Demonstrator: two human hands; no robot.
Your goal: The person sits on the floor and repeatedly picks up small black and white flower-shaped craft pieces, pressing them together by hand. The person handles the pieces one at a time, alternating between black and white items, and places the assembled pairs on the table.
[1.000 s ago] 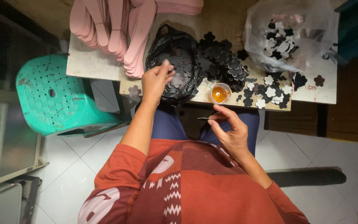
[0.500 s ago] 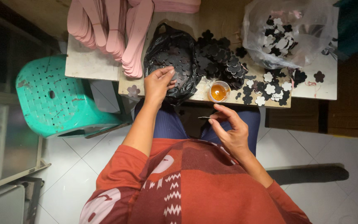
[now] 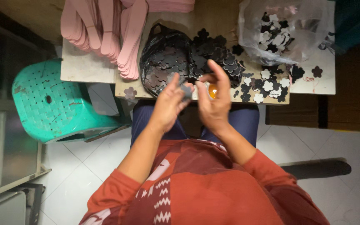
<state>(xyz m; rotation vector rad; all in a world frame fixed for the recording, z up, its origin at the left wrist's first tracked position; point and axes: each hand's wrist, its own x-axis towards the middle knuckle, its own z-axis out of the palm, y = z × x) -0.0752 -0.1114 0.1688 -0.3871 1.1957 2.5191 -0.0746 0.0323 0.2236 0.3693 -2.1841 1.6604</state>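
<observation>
My left hand (image 3: pixel 168 104) pinches a small black flower-shaped piece (image 3: pixel 187 89) just above the table's front edge. My right hand (image 3: pixel 214 104) is close beside it, fingers curled, and seems to hold a thin dark stick (image 3: pixel 196 78) by its tip. Behind my right thumb a small cup of orange liquid (image 3: pixel 212 90) shows partly. Just beyond both hands lies an open black plastic bag (image 3: pixel 161 62) and a heap of black flower cut-outs (image 3: pixel 219 56).
Pink foam strips (image 3: pixel 105 33) are stacked at the back left of the low table (image 3: pixel 84 68). A clear bag of black and white flowers (image 3: pixel 280 33) and loose flowers (image 3: pixel 267 85) lie to the right. A green plastic stool (image 3: pixel 59 104) stands to my left on white tiles.
My left hand has left the black bag and come back toward me with a black piece. My right hand has risen to meet it in front of the orange cup.
</observation>
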